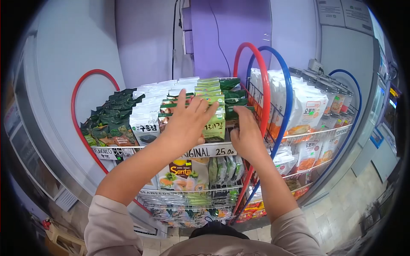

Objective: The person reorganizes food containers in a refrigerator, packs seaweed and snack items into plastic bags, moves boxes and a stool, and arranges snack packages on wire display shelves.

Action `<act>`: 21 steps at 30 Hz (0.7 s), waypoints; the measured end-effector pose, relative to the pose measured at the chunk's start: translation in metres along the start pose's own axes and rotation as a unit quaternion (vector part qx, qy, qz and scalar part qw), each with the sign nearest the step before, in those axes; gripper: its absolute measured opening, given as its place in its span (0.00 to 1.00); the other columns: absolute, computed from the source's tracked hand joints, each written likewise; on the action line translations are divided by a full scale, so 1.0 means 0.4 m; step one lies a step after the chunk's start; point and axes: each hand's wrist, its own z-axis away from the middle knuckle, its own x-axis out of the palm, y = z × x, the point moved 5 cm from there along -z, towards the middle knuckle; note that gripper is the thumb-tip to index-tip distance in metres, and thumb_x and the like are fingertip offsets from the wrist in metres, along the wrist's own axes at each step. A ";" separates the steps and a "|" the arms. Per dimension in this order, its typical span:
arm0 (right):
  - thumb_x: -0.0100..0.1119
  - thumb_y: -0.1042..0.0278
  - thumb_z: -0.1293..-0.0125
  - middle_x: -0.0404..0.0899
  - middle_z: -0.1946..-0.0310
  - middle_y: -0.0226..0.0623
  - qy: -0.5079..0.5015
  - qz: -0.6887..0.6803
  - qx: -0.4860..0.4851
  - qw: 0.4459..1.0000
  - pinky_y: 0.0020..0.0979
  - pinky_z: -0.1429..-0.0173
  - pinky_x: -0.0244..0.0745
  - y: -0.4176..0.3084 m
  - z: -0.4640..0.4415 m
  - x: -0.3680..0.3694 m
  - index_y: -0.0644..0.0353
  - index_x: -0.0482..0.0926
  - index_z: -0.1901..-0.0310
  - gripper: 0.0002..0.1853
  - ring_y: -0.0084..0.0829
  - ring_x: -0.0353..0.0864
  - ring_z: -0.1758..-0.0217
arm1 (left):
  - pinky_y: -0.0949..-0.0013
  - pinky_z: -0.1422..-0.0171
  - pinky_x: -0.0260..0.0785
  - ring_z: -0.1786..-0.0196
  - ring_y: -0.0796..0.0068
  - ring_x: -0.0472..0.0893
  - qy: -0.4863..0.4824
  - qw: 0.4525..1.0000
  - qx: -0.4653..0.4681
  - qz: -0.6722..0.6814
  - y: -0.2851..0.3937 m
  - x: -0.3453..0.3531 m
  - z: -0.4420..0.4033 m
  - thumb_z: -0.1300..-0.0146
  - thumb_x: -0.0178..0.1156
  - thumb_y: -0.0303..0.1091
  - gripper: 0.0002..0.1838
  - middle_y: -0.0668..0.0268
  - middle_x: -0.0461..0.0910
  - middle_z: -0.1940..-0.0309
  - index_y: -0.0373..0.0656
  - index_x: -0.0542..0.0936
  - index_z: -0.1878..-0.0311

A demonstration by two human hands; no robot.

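On the head camera, both hands are in at the rack, right among the snack packets! The left hand (186, 119) is spread wide, fingers fanned over the tops of the green packets (215, 125) and the brown-and-green ones beside them, palm down; whether its fingertips pinch any of them, I can't tell.

Over to the right hand (244, 134): fingers bent and part-closed, up against the dark packets (232, 94) at the right end of the row, thumb side turned towards the green ones. A firm hold? Its own fingers hide that, so I can't say.

The packets stand upright in rows on the top shelf of the rack (205, 190), behind a price sign (215, 150) reading 25.00. Left of the left hand come the white packets (145, 123), then more dark green snack bags (113, 128) at the far left end.

Just below the sign, a Senta bag (181, 171) faces out. A red hoop (265, 85) and a blue hoop (288, 94) rise beside the right hand, and past them the next rack carries white pouches (309, 109) and jars (337, 102).
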 end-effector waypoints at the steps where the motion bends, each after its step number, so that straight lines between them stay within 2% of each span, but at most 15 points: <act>1: 0.52 0.82 0.47 0.68 0.40 0.57 0.003 0.041 -0.005 0.999 0.44 0.30 0.64 0.010 -0.005 0.019 0.69 0.66 0.39 0.29 0.57 0.66 0.35 | 0.42 0.28 0.52 0.38 0.60 0.68 0.011 0.999 0.013 0.028 -0.005 0.001 -0.004 0.57 0.71 0.58 0.51 0.58 0.70 0.47 0.44 0.63 0.30; 3: 0.53 0.79 0.44 0.65 0.36 0.56 0.007 0.113 0.001 0.994 0.46 0.29 0.62 0.045 -0.029 0.064 0.69 0.68 0.39 0.27 0.57 0.63 0.32 | 0.40 0.26 0.49 0.28 0.56 0.63 0.035 0.995 0.044 0.081 -0.015 0.001 -0.019 0.52 0.65 0.67 0.55 0.54 0.66 0.34 0.44 0.60 0.27; 4: 0.53 0.79 0.44 0.65 0.36 0.56 0.010 0.115 0.004 0.993 0.46 0.29 0.62 0.068 -0.052 0.085 0.69 0.68 0.39 0.27 0.57 0.63 0.32 | 0.40 0.26 0.49 0.28 0.56 0.63 0.037 0.995 0.049 0.082 -0.018 0.006 -0.025 0.52 0.65 0.67 0.55 0.54 0.66 0.34 0.44 0.60 0.27; 6: 0.55 0.74 0.40 0.61 0.31 0.53 -0.067 0.215 0.042 0.973 0.45 0.27 0.60 0.131 -0.107 0.140 0.67 0.64 0.34 0.30 0.55 0.60 0.29 | 0.41 0.26 0.50 0.26 0.54 0.61 -0.095 0.978 0.010 0.185 -0.026 0.050 -0.034 0.50 0.61 0.70 0.55 0.53 0.62 0.29 0.44 0.58 0.26; 7: 0.55 0.74 0.40 0.61 0.31 0.53 -0.065 0.217 0.044 0.973 0.45 0.27 0.60 0.162 -0.130 0.162 0.67 0.64 0.34 0.30 0.55 0.60 0.29 | 0.41 0.26 0.50 0.26 0.54 0.61 -0.093 0.978 0.013 0.185 -0.024 0.048 -0.034 0.50 0.61 0.70 0.55 0.53 0.62 0.29 0.44 0.58 0.26; 9: 0.57 0.70 0.38 0.58 0.28 0.48 -0.157 0.306 0.041 0.938 0.42 0.25 0.57 0.208 -0.168 0.221 0.66 0.59 0.30 0.34 0.52 0.58 0.27 | 0.43 0.26 0.50 0.28 0.56 0.64 -0.085 0.990 0.018 0.115 -0.019 0.038 -0.024 0.48 0.60 0.70 0.54 0.53 0.63 0.30 0.41 0.58 0.26; 10: 0.58 0.70 0.39 0.55 0.27 0.47 -0.183 0.339 0.046 0.922 0.41 0.26 0.60 0.220 -0.182 0.240 0.61 0.58 0.29 0.36 0.47 0.57 0.25 | 0.43 0.26 0.50 0.28 0.56 0.64 -0.083 0.990 0.018 0.113 -0.017 0.036 -0.021 0.48 0.60 0.70 0.54 0.53 0.63 0.30 0.41 0.58 0.26; 11: 0.58 0.70 0.39 0.55 0.27 0.47 -0.182 0.340 0.044 0.922 0.41 0.26 0.60 0.231 -0.184 0.240 0.61 0.58 0.29 0.36 0.47 0.57 0.25 | 0.43 0.26 0.51 0.28 0.58 0.64 -0.027 0.996 0.012 0.081 -0.016 0.021 -0.019 0.48 0.60 0.70 0.54 0.54 0.63 0.30 0.40 0.59 0.27; 12: 0.55 0.69 0.36 0.57 0.27 0.40 -0.192 0.324 0.085 0.923 0.41 0.28 0.64 0.187 -0.192 0.200 0.58 0.61 0.30 0.32 0.46 0.56 0.24 | 0.43 0.26 0.51 0.29 0.59 0.65 0.028 0.998 0.005 0.050 -0.014 0.006 -0.013 0.48 0.59 0.70 0.54 0.54 0.64 0.30 0.38 0.59 0.27; 13: 0.52 0.68 0.34 0.60 0.28 0.34 -0.202 0.306 0.126 0.922 0.42 0.31 0.68 0.161 -0.196 0.182 0.55 0.64 0.32 0.28 0.45 0.55 0.24 | 0.43 0.26 0.51 0.29 0.59 0.65 0.027 0.998 0.001 0.049 -0.008 -0.004 -0.005 0.48 0.59 0.70 0.54 0.54 0.64 0.30 0.38 0.59 0.27; 14: 0.54 0.63 0.34 0.65 0.30 0.33 -0.167 0.284 0.127 0.935 0.42 0.32 0.69 0.187 -0.209 0.185 0.53 0.69 0.37 0.24 0.44 0.57 0.24 | 0.44 0.26 0.51 0.29 0.60 0.65 0.064 0.996 -0.012 0.059 -0.003 -0.029 0.004 0.48 0.59 0.70 0.54 0.54 0.64 0.31 0.37 0.59 0.28; 16: 0.53 0.63 0.34 0.69 0.34 0.33 -0.151 0.219 0.196 0.944 0.42 0.33 0.69 0.128 -0.221 0.128 0.54 0.72 0.41 0.20 0.45 0.59 0.26 | 0.45 0.27 0.52 0.31 0.60 0.66 0.114 0.990 -0.027 0.078 0.009 -0.049 0.019 0.47 0.59 0.68 0.52 0.54 0.65 0.31 0.36 0.61 0.29; 19: 0.53 0.70 0.38 0.72 0.39 0.37 -0.027 0.288 0.071 0.955 0.40 0.34 0.70 0.187 -0.205 0.163 0.55 0.73 0.41 0.21 0.44 0.63 0.29 | 0.46 0.27 0.52 0.30 0.55 0.64 0.094 0.990 -0.032 0.095 0.030 -0.020 0.029 0.42 0.58 0.65 0.49 0.52 0.65 0.31 0.35 0.61 0.29; 20: 0.54 0.73 0.40 0.73 0.41 0.39 -0.108 0.292 0.080 0.947 0.40 0.34 0.70 0.205 -0.194 0.177 0.58 0.72 0.41 0.22 0.45 0.63 0.30 | 0.46 0.27 0.52 0.30 0.53 0.64 0.091 0.990 -0.029 0.098 0.035 0.012 0.024 0.43 0.58 0.65 0.49 0.51 0.65 0.32 0.34 0.61 0.29; 21: 0.54 0.73 0.40 0.73 0.41 0.40 -0.133 0.210 0.134 0.959 0.39 0.33 0.69 0.174 -0.185 0.160 0.59 0.72 0.41 0.22 0.47 0.63 0.31 | 0.47 0.27 0.52 0.30 0.51 0.64 0.089 0.990 -0.027 0.101 0.035 0.039 0.015 0.43 0.58 0.66 0.50 0.50 0.65 0.32 0.34 0.61 0.29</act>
